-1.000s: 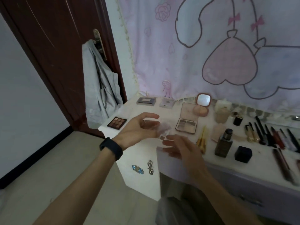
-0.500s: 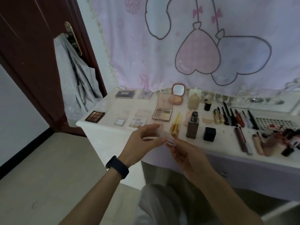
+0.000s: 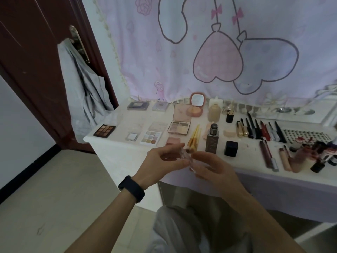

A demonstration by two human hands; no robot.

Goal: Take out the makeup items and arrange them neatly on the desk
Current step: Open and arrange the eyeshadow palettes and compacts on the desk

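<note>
1. While the left hand (image 3: 164, 161) and the right hand (image 3: 213, 170) meet just short of the white desk's (image 3: 119, 123) front edge, both pinch one small clear plastic case (image 3: 187, 156), thumbs and fingertips curled onto it. The case is in the air, off the desktop.
2. At twelve o'clock from the case lies a bunch of yellow-handled brushes (image 3: 194, 137). Beyond them is an open pink eyeshadow palette (image 3: 179, 123) with its lid raised.
3. At one o'clock stands a brown rectangular glass bottle (image 3: 212, 141), with a black cube box (image 3: 231, 148) just beside it at its three o'clock.
4. At ten o'clock lie a pastel multi-pan palette (image 3: 151, 137) and a small white square compact (image 3: 132, 136). Farther out, near the desk's corner, is a dark brown nine-pan palette (image 3: 104, 131).
5. At two o'clock, dark pencils and tubes (image 3: 260, 130) lie in a row.
6. A black wristband (image 3: 131, 189) circles the left wrist.
</note>
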